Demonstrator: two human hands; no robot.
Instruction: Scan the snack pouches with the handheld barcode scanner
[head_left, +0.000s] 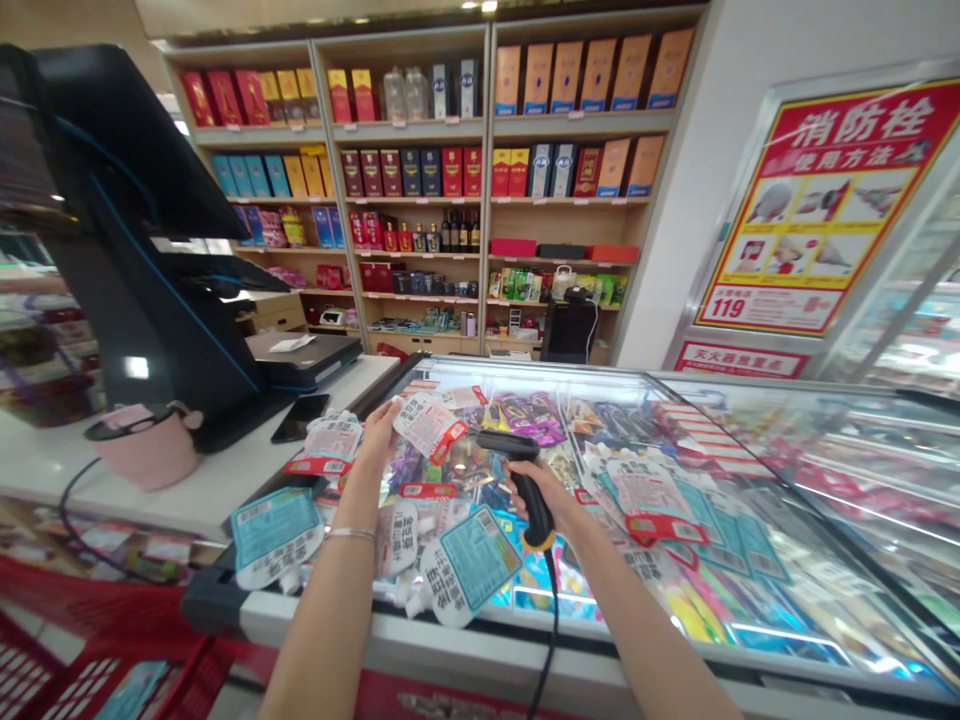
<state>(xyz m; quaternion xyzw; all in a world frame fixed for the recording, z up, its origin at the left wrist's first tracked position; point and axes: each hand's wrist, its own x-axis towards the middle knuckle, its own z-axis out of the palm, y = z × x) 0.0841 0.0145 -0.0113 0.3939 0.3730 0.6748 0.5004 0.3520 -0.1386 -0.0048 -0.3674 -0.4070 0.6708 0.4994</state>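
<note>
My left hand (381,428) pinches the edge of a white and red spouted pouch (431,424), held above the glass freezer top with its printed side up. My right hand (551,490) is wrapped round the handle of a black barcode scanner (534,500), whose head points left toward that pouch. The scanner's cable (553,610) hangs down over the front edge. Below my hands lie loose pouches, among them a blue and white pouch (480,560) in front and another blue pouch (276,530) by my left forearm. Several more pouches (660,500) are heaped right of my right hand.
A freezer (757,610) with bagged goods under its glass stands before me. On the counter at left are a black checkout terminal (157,230), a phone (300,418) and a pink pot (146,450). A red basket (142,680) is at lower left; shelves of boxes (412,172) stand behind.
</note>
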